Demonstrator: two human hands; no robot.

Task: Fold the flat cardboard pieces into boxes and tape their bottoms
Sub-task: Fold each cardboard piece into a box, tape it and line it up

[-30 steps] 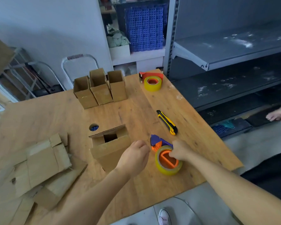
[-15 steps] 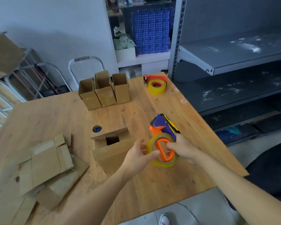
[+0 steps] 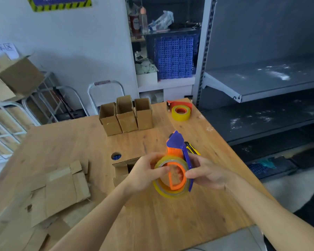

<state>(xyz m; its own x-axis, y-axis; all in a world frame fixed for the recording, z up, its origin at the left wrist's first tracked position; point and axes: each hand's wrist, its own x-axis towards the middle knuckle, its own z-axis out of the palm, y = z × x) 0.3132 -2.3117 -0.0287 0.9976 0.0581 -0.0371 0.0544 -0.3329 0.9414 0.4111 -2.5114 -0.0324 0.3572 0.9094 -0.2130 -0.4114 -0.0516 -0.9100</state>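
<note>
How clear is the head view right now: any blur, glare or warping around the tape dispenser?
Head view: the tape dispenser, held by the left hand and right hand, is only slightly soft; light is even, no glare, faint shadows on the table; the wide-angle lens tilts the shelf upright and stretches the frame's edges.

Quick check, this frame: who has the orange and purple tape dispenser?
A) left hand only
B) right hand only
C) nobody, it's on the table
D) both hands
D: the left hand and the right hand both grip the tape dispenser, one from each side, holding it above the table.
</note>
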